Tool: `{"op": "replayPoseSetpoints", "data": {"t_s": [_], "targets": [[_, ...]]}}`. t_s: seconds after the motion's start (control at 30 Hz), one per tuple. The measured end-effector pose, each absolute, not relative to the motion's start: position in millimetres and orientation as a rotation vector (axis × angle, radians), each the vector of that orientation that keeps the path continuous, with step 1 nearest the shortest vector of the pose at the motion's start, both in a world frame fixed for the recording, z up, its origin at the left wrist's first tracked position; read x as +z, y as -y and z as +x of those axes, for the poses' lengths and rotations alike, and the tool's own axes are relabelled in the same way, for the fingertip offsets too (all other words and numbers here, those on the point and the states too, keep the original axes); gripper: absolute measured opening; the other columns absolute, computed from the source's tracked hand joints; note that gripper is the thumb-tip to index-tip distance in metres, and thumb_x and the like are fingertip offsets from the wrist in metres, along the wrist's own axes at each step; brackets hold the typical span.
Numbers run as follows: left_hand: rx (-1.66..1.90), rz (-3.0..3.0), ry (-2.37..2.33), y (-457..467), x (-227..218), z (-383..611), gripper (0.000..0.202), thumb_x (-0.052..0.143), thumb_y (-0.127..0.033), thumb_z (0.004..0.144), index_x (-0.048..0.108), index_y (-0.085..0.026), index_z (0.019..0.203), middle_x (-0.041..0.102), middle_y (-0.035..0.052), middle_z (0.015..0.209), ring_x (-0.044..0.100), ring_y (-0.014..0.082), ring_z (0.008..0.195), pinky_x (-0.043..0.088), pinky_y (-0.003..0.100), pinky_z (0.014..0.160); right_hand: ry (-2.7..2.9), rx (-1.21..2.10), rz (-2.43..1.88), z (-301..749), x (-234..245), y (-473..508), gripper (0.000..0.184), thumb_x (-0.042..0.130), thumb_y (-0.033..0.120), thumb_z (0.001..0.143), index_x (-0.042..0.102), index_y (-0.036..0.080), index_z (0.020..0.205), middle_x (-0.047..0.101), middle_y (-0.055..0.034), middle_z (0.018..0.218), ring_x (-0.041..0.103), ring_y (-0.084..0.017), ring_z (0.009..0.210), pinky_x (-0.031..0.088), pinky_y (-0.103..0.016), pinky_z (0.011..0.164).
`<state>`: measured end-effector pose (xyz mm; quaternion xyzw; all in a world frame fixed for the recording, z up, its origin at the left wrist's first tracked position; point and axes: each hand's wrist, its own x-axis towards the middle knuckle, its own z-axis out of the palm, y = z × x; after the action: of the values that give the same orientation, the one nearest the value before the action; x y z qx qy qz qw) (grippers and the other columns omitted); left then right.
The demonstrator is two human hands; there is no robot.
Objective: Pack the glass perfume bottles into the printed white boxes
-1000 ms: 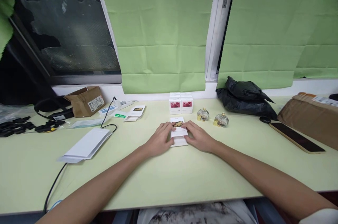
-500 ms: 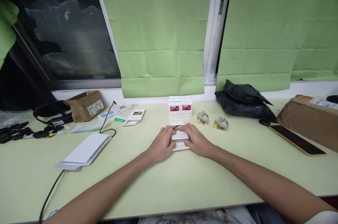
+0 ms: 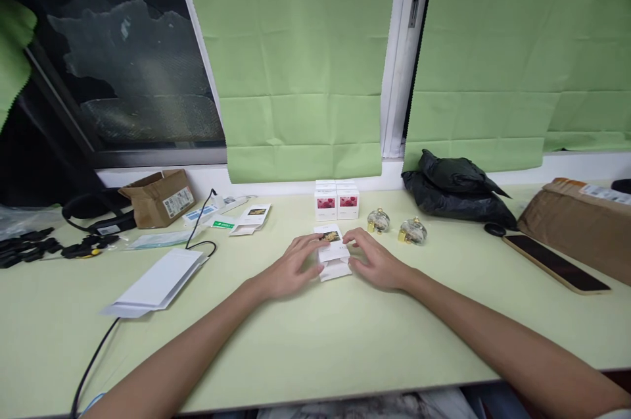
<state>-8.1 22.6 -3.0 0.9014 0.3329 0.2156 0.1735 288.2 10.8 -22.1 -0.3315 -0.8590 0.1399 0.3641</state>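
Observation:
A small white carton (image 3: 334, 253) with a dark picture on its upper face lies on the pale green table (image 3: 315, 340), partly folded. My left hand (image 3: 290, 266) grips its left side with curled fingers. My right hand (image 3: 377, 263) holds its right side, thumb and forefinger pinching the top edge. Behind it stand two white boxes with pink pictures (image 3: 337, 202). Two round glass bottles with gold caps (image 3: 397, 225) sit to their right.
Flat white cartons (image 3: 160, 281) and a black cable (image 3: 98, 353) lie at the left, with a brown cardboard box (image 3: 160, 197) and another flat carton (image 3: 252, 216) behind. A black bag (image 3: 456, 187), a phone (image 3: 555, 261) and a brown parcel (image 3: 582, 221) sit at the right.
The carton has been turned and lifted slightly between my hands, so its pictured face shows more. My fingers have shifted outward along its sides.

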Motion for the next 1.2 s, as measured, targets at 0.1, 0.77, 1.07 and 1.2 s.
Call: {"op": "replayPoseSetpoints", "data": {"t_s": [0.1,0.77,1.07,1.2], "targets": [[0.563,2.616,-0.927,-23,-1,-8,0.076,0.073,-0.062,0.092,0.046,-0.038,0.159,0.034,0.0079,0.174,0.025,0.0365,0.163,0.034,0.062,0.128,2.229,0.347,-0.863,286,-17,-5,0.025,0.065,0.021,0.097,0.053,0.026,0.118,0.060,-0.0081,0.122,0.058,-0.027,0.113,0.053,-0.046,0.101],[0.710,2.563,-0.937,-24,-7,0,0.044,0.053,-0.046,0.108,0.056,-0.034,0.150,0.052,0.0055,0.162,0.042,0.0278,0.154,0.038,0.053,0.129,2.336,0.141,-0.764,280,-23,-5,0.017,0.057,0.023,0.107,0.068,0.028,0.119,0.066,-0.0098,0.119,0.057,-0.029,0.115,0.054,-0.049,0.099],[0.649,2.571,-0.983,-25,-5,-2,0.053,0.069,-0.053,0.099,0.059,-0.038,0.149,0.055,0.0069,0.157,0.044,0.0333,0.151,0.043,0.056,0.123,2.350,0.035,-0.725,279,-25,-6,0.020,0.053,0.025,0.109,0.072,0.027,0.113,0.066,-0.0107,0.114,0.058,-0.028,0.110,0.056,-0.046,0.090],[0.667,2.541,-1.054,-26,-6,-1,0.051,0.073,-0.053,0.095,0.064,-0.037,0.143,0.059,0.0074,0.151,0.048,0.0344,0.146,0.045,0.055,0.120,2.357,0.030,-0.728,278,-24,-5,0.020,0.053,0.023,0.109,0.072,0.027,0.108,0.066,-0.0105,0.111,0.057,-0.028,0.108,0.055,-0.044,0.089]]}}
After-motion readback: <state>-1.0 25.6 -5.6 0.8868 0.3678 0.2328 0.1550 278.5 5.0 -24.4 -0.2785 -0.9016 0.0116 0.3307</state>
